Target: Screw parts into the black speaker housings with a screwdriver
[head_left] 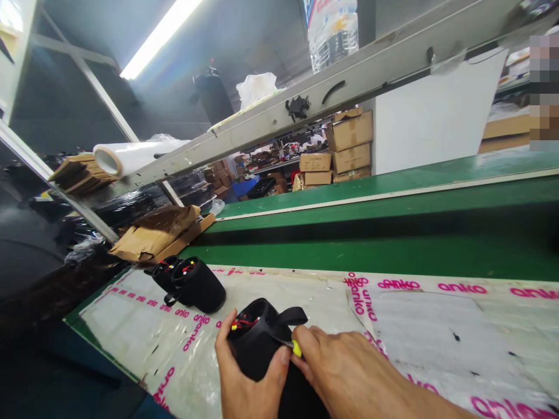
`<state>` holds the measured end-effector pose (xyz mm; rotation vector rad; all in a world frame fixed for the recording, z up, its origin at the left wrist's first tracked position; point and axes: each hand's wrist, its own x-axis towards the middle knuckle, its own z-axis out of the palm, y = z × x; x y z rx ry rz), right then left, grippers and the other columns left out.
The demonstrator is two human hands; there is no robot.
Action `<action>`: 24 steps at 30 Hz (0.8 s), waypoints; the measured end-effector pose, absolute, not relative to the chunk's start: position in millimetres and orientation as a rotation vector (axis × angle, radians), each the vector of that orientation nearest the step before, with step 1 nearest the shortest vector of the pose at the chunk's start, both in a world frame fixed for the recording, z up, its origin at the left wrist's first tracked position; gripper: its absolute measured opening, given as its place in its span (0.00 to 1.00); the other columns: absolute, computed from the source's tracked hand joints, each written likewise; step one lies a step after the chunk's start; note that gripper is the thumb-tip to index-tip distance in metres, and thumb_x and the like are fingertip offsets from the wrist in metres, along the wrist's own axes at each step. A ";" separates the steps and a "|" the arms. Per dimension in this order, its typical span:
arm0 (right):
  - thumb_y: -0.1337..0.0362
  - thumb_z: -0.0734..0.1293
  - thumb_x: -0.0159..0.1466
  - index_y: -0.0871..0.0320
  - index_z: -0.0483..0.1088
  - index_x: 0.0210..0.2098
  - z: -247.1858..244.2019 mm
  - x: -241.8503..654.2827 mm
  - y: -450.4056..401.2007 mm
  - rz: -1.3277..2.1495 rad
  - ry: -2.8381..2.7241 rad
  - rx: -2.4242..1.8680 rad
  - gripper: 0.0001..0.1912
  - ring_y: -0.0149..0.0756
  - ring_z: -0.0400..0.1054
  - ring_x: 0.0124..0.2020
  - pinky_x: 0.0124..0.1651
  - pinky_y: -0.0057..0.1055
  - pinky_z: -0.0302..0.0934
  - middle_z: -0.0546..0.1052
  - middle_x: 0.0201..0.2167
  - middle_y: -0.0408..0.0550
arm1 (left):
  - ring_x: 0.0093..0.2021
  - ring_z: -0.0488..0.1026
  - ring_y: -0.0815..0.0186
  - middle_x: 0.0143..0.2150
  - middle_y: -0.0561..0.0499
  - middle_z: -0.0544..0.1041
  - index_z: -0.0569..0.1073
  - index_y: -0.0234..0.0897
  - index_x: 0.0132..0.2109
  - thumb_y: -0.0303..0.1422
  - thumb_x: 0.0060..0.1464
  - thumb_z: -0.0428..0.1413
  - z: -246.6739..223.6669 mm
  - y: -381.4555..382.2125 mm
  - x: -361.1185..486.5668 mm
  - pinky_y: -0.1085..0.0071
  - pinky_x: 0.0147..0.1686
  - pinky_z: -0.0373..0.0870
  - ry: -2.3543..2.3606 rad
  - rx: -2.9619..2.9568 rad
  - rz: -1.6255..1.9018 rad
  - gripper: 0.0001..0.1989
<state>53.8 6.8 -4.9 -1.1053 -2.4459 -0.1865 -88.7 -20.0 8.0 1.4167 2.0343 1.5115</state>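
Note:
My left hand (248, 393) is wrapped round a black fabric-covered cylinder (253, 352), which looks like a speaker body, tilted on the covered table. Red wires and a yellow connector (234, 327) show inside its open end. A black strap loop (292, 316) sticks out from its rim. Between the closed fingers of my right hand (340, 361) is a small tool with a yellow handle (297, 348). Its thin metal tip meets the cylinder near the base of the strap, beside my left thumb; the rest of the tool is hidden in my grip.
Two similar black cylinders (201, 288) stand together to the left, wires showing inside. Behind them lies flattened cardboard (159, 233). Printed plastic sheeting (419, 320) covers the near table. A green surface (393, 233) runs behind, under a metal beam (262, 119) carrying a plastic roll (135, 156).

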 end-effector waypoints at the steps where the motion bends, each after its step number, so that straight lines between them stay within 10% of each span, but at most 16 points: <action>1: 0.70 0.67 0.60 0.54 0.58 0.37 -4.3 52.9 7.8 -0.175 -2.451 -1.119 0.11 0.43 0.68 0.15 0.18 0.38 0.29 0.73 0.25 0.41 | 0.61 0.66 0.50 0.60 0.39 0.66 0.57 0.36 0.64 0.41 0.48 0.57 7.4 -19.3 -88.7 0.55 0.61 0.63 2.035 1.420 1.524 0.37; 15: 0.61 0.58 0.73 0.53 0.62 0.43 -10.5 69.4 13.4 0.481 -2.321 -1.035 0.03 0.42 0.72 0.29 0.28 0.33 0.50 0.75 0.31 0.41 | 0.55 0.73 0.47 0.54 0.41 0.76 0.59 0.38 0.65 0.51 0.43 0.62 -21.0 -17.8 -99.7 0.56 0.54 0.69 1.190 0.882 1.667 0.46; 24: 0.58 0.51 0.76 0.52 0.62 0.45 -10.7 81.7 12.3 0.603 -2.159 -0.985 0.11 0.38 0.72 0.30 0.32 0.31 0.59 0.75 0.30 0.41 | 0.52 0.74 0.52 0.52 0.44 0.77 0.67 0.36 0.57 0.50 0.48 0.61 26.3 -20.1 -105.2 0.60 0.53 0.68 1.584 1.269 1.496 0.34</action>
